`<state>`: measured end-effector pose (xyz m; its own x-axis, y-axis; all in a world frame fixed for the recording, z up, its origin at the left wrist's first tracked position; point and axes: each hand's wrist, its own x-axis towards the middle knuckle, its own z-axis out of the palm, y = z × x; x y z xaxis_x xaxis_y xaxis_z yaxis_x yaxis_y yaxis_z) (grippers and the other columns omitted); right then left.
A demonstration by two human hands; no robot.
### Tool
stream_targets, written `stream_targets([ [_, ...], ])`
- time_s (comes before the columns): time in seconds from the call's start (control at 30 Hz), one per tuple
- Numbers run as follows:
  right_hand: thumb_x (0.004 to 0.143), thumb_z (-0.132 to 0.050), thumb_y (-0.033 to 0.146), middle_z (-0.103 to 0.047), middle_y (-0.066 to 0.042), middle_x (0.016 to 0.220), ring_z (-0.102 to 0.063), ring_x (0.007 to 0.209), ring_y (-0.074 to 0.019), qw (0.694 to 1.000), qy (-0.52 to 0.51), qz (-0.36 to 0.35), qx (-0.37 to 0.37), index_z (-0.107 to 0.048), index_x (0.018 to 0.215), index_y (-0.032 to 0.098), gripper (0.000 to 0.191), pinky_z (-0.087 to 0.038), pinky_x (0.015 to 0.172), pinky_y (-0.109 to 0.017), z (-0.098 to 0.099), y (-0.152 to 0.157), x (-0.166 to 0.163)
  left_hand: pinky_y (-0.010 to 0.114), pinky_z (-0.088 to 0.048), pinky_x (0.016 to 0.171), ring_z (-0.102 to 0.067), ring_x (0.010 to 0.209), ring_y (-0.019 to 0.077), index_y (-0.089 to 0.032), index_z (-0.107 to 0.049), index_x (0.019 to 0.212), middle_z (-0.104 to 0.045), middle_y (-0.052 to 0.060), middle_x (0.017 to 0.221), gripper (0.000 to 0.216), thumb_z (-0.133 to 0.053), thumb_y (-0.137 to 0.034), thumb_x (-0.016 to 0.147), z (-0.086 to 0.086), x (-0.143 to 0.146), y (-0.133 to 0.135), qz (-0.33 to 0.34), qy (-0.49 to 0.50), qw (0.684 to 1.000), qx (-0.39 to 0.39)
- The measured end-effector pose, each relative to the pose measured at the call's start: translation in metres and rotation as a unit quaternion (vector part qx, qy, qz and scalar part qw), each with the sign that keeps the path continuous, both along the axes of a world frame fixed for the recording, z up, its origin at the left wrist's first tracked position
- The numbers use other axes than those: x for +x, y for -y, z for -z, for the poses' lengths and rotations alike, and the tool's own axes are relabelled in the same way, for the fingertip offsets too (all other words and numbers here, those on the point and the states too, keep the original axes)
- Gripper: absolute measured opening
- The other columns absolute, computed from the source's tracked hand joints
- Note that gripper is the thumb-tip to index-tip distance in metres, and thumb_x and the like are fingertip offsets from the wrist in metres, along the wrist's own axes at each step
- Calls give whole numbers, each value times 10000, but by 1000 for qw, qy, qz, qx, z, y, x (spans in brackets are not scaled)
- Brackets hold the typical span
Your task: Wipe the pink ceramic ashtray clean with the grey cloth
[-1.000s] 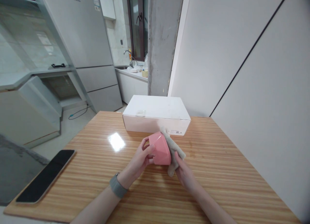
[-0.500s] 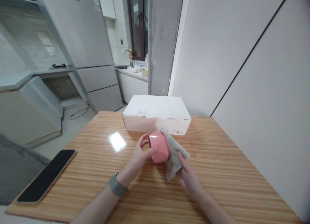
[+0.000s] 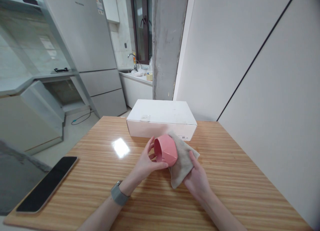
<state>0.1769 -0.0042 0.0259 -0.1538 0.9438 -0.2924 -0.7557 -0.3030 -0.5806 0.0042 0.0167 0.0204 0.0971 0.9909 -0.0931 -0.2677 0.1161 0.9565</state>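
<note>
Gripping a pink cup (image 3: 170, 149), the left hand (image 3: 145, 162) has its thumb along the near side of the rim and its fingers curled round the far side. The cup is tipped on its side, its open mouth turned to the left and its base end to the right, over the middle of the table (image 3: 237, 191). Whether any part of it touches the wood, I cannot tell. A grey band (image 3: 119, 193) circles the left wrist.

On the other side, the right hand (image 3: 198, 181) pinches a grey cloth (image 3: 183, 159), thumb on top and the other fingers mostly hidden beneath. The cloth lies against the right side of the cup, one corner hanging down towards the person and another reaching up in front of the box (image 3: 162, 111).

That box is white and closed, and stands just beyond the hands near the far edge of the table. Well apart from them, near the left edge, lies a flat tablet (image 3: 48, 184) with a dark face. Past the table stand a tall fridge (image 3: 82, 34), a grey pillar (image 3: 167, 47) and, between them, a counter with a tap (image 3: 135, 59).
</note>
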Motion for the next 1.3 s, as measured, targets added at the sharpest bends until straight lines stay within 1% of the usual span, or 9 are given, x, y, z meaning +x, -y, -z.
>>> stream_targets([
  [0.07,815,-623,512,-768,-65,1057,-584,1210,-284,1000,-7,0,-7,-738,1026,213,383,-411,1065,-442,-2,0,-2,390,-530,839,-600,1087,299,-281,-399,1393,-407,160,1455,1094,-917,-217,432,-1,2,1,-23,-7,1000,14],
  [0.2,849,-581,495,-750,-70,1114,-583,1212,-283,1000,-24,-6,-14,-729,1044,213,373,-418,1058,-447,-5,2,-7,387,-512,877,-593,1097,295,-233,-486,1280,-527,138,1343,912,-898,-221,467,-6,6,3,-64,-31,995,65],
  [0.4,846,-585,494,-742,-85,1131,-594,1197,-296,999,-39,-33,-9,-707,1091,209,395,-424,1046,-472,-3,2,-7,403,-447,984,-515,1216,294,-247,-469,1296,-538,104,1321,895,-869,-170,499,-7,6,6,-99,-89,983,124],
  [0.5,841,-583,508,-743,-93,1126,-607,1180,-305,998,-37,-48,-4,-711,1071,204,402,-428,1039,-486,0,-1,-5,405,-408,1027,-502,1228,283,-259,-455,1296,-519,87,1332,899,-857,-149,500,-9,6,7,-99,-113,975,165],
  [0.63,858,-604,406,-757,-89,1090,-638,1141,-277,998,-38,-47,-23,-718,1037,175,314,-447,1033,-440,3,-5,-6,405,-385,1046,-502,1217,278,-253,-474,1271,-531,76,1305,855,-854,-165,510,-14,5,8,-96,-159,958,217],
  [0.8,879,-593,321,-780,-78,1008,-702,1023,-241,997,-41,-47,-53,-709,1041,148,264,-465,1016,-398,3,-8,-3,415,-401,1032,-522,1193,272,-240,-480,1271,-555,82,1286,776,-836,-220,581,-17,3,8,-61,-184,955,226],
  [1.0,903,-542,354,-794,-81,914,-738,904,-244,995,-24,-52,-79,-725,982,133,297,-483,988,-405,8,-1,10,440,-406,1026,-537,1174,287,-238,-535,1236,-580,83,1254,740,-846,-228,565,-22,2,10,-64,-190,948,248],
  [1.2,926,-493,317,-796,-96,870,-726,958,-251,993,-19,-39,-112,-731,934,126,305,-491,986,-390,13,13,28,450,-415,1043,-541,1189,286,-230,-534,1245,-584,77,1266,781,-848,-196,531,-13,3,9,-58,-185,950,244],
  [1.3,896,-553,307,-793,-116,848,-737,908,-261,986,13,-69,-153,-729,907,107,267,-500,978,-384,18,21,51,449,-442,1026,-547,1188,271,-241,-494,1277,-572,71,1284,796,-838,-207,560,-6,1,6,-53,-218,940,257],
])
